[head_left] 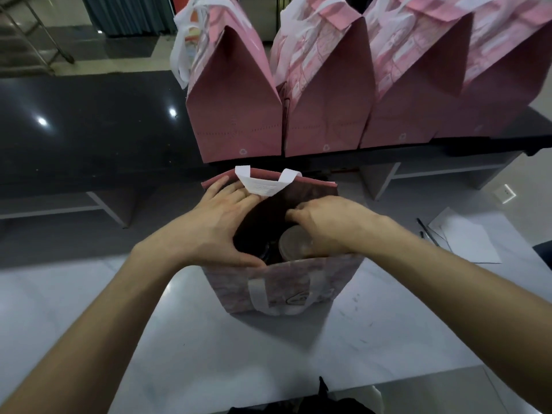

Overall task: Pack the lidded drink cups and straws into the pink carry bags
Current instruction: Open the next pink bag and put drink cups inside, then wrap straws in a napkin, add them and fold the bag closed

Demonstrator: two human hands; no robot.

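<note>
Left hand point(219, 222) spreads flat, holding the open pink bag point(286, 291) apart; right hand point(324, 224) curls over a lidded cup point(294, 242) inside.

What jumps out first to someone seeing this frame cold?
Both hands at the mouth of the open pink bag on the pale table, centre frame: the left hand spreads its left rim, while the right hand reaches inside over a lidded cup. Behind, a row of closed pink bags with white handles lines the dark counter.
</note>
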